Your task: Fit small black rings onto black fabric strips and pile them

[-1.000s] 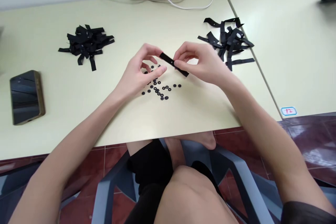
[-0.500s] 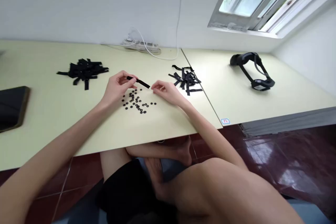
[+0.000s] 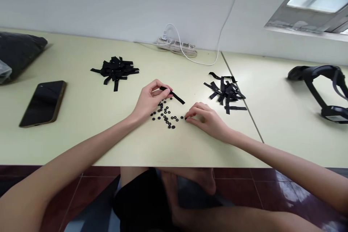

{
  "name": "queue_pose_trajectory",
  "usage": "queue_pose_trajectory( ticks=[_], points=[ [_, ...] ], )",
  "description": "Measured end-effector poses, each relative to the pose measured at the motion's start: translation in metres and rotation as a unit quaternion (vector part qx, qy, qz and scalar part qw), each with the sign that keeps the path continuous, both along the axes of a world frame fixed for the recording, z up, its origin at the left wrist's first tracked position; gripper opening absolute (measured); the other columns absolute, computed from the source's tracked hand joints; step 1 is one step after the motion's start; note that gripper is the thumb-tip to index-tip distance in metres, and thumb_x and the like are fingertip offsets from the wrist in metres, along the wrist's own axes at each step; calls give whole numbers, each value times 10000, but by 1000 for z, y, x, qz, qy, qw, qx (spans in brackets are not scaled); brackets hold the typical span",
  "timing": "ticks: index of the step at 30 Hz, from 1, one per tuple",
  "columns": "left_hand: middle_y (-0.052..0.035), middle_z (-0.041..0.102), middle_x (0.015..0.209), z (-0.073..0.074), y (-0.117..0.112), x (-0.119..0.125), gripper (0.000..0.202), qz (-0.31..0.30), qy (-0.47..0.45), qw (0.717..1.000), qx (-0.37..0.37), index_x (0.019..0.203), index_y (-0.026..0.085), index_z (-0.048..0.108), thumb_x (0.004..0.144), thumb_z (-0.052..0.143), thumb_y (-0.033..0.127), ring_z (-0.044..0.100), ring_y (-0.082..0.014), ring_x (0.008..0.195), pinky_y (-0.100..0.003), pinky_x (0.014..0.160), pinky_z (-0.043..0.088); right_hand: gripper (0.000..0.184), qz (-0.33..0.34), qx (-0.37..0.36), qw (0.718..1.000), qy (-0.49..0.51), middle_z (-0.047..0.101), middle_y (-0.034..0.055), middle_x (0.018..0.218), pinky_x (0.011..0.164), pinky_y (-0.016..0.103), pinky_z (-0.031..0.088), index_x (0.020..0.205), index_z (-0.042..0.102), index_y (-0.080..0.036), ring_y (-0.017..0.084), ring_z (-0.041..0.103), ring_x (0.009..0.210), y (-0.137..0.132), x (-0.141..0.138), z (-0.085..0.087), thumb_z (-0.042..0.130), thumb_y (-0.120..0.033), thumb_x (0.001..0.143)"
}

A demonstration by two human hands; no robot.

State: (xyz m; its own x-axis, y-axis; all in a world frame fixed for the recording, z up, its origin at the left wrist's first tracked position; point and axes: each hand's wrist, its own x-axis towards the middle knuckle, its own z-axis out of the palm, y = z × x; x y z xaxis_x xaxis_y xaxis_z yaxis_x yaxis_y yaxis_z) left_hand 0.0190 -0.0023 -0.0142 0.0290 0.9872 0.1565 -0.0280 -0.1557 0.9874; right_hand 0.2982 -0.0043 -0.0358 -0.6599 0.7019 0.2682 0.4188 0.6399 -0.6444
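Observation:
My left hand pinches one end of a short black fabric strip, whose free end slants down to the right above the table. Beneath and beside it lie several small round black snap pieces, some with a pale centre. At the right edge of these pieces, my right hand has thumb and forefinger closed on a small black snap piece, down at the tabletop. One loose pile of black strips lies beyond my left hand. Another pile of strips spreads beyond my right hand.
A dark phone lies at the left, with a dark bag behind it. Against the wall sits a power strip with a white cable. A black headset rests at the right, past the table seam.
My right hand has come down to the table and closed on a snap piece at the right edge of the scatter. My left hand still holds the strip. The view has turned left.

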Motion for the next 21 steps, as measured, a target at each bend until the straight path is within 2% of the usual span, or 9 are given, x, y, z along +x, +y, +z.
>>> queue_pose_trajectory(
  ticks=[6,8,11,14,16,18,21],
  points=[
    [-69,824,1186,-4,-6,5,470,-50,-15,998,-26,994,218,723,902,913,638,838,-240,1031,-460,1094,698,142,-10,24,999,-26,717,70,1037,906,447,515,1054,679,-262,265,644,961,-10,-3,5,583,-271,1159],
    [-74,825,1164,-5,-7,6,476,-58,-16,998,-26,989,223,724,905,905,655,841,-252,1027,-473,1096,698,186,-36,17,999,-22,710,63,1006,908,445,515,1000,648,-268,261,646,939,-13,-4,7,546,-269,1156],
    [-78,819,1167,-5,-6,8,497,-57,-16,998,-14,980,224,721,885,914,673,839,-263,1031,-492,1114,689,164,-109,-10,994,4,714,49,956,884,446,528,965,622,-278,259,664,897,-17,-3,6,563,-297,1117],
    [-74,812,1172,-6,-6,10,516,-50,-17,999,-3,984,214,720,872,918,678,836,-249,1029,-485,1122,682,172,-182,-36,980,67,734,43,908,834,436,545,944,622,-279,256,689,875,-16,-2,4,588,-361,1091],
    [-71,811,1163,-7,-5,10,530,-46,-23,999,-2,987,211,714,862,918,685,836,-240,1022,-465,1103,686,220,-209,-50,968,126,738,38,880,833,431,567,919,632,-275,245,705,862,-12,-6,3,608,-416,1087],
    [-72,810,1172,-9,-4,9,533,-42,-26,999,-1,994,211,712,861,915,685,839,-235,1013,-451,1089,689,255,-213,-65,956,190,752,37,878,872,438,598,918,654,-268,235,731,868,-3,-16,7,650,-471,1074],
    [-77,806,1191,-11,-2,6,522,-33,-34,999,-4,962,209,683,865,921,663,838,-231,1020,-458,1115,676,275,-174,-71,945,267,789,49,927,949,453,633,960,690,-255,233,775,911,14,-41,19,732,-515,1039]
  ],
)
